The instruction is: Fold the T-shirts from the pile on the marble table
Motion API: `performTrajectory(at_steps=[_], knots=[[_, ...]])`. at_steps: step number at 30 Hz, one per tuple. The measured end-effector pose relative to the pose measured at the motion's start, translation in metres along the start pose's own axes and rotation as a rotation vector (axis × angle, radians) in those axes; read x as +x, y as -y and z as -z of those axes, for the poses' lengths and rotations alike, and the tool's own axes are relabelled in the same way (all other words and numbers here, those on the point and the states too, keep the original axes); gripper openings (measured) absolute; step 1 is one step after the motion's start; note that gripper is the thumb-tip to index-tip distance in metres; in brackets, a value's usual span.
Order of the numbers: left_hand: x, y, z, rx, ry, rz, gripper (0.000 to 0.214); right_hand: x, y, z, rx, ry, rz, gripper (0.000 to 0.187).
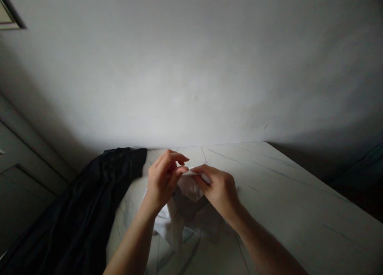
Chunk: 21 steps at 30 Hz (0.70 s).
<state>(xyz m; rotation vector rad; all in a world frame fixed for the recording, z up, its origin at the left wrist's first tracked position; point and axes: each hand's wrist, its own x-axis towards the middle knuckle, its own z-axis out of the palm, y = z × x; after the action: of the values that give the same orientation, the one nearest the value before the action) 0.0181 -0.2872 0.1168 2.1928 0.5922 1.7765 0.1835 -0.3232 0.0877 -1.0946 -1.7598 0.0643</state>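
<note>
The white cloth (189,189) is a thin, pale piece of fabric, crumpled and gathered rather than spread flat. Its upper edge is lifted and pinched at two spots: the left hand (163,179) grips it at 9 o'clock of the bunch and the right hand (220,189) at 3 o'clock, their fingertips almost meeting over the edge at 12 o'clock. Between the two grips the fabric sags into a small shaded pouch. From there it hangs toward 6 o'clock in loose creases, its lower part resting on the table (284,195), with a brighter white flap at 7 o'clock under the left wrist. In the dim light its kind cannot be told.
</note>
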Motion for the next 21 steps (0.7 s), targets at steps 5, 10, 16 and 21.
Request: performTrajectory(at_steps=[5, 10, 16, 21], knots=[[0.009, -0.013, 0.011, 0.130, 0.346, 0.160, 0.013, 0.008, -0.003, 0.027, -0.329, -0.301, 0.356, 0.016], [0.009, -0.017, 0.011, 0.201, 0.323, 0.064, 0.008, 0.013, -0.004, 0.040, -0.337, -0.244, 0.438, 0.013], [0.003, -0.009, 0.006, 0.399, 0.175, -0.186, 0.018, 0.013, -0.008, 0.045, 0.041, 0.076, 0.114, 0.030], [0.001, -0.010, 0.003, 0.433, 0.185, -0.240, 0.017, 0.011, -0.005, 0.041, 0.136, 0.175, -0.019, 0.026]])
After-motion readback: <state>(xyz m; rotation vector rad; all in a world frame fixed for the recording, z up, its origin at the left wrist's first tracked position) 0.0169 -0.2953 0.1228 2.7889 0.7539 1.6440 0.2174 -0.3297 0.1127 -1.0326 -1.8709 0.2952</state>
